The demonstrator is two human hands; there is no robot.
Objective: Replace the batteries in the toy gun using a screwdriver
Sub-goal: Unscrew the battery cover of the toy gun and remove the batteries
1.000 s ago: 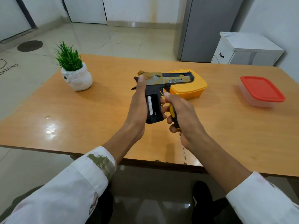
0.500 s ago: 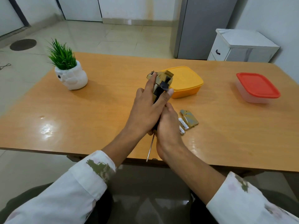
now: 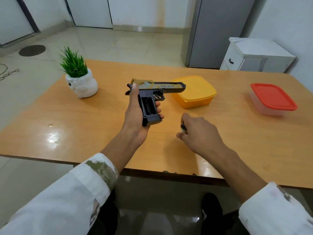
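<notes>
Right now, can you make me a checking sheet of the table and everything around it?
Surface: orange wooden table, shiny, with a glare patch near its left side.
Job's things: toy gun held above the table, grip compartment open and dark inside; screwdriver, only its handle end shows; no batteries seen.
Clutter: potted plant, yellow box, red-lidded box.
Hands: left hand grips the gun's handle; right hand has its fingers curled round the screwdriver.
Cables: thin cord on the floor, left.
Surroundings: white cabinet, tall grey unit, tiled floor.
</notes>
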